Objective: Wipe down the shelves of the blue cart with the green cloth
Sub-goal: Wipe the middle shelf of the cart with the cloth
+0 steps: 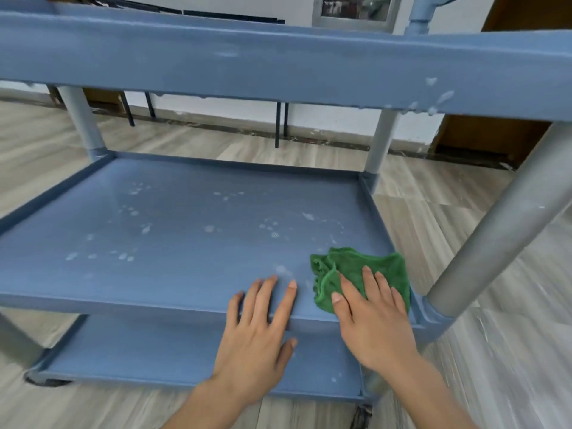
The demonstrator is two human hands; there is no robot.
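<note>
The right hand (376, 317) presses flat, fingers spread, on the crumpled green cloth (360, 275) at the right front corner of the blue plastic cart's middle shelf (173, 243), while the left hand (258, 329) rests open on the front edge, so the loose cloth may bunch and skip the white spots (136, 212)

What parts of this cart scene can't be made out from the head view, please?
- Top shelf surface: only its front rim shows.
- Bottom shelf: mostly covered by the middle shelf and left hand.
- Green cloth: near part under the right hand.
- Wheels: cut off, blurred.

Pale wood-look floor (448, 218) meets a white wall (340, 122); brown door (483, 137) right.
</note>
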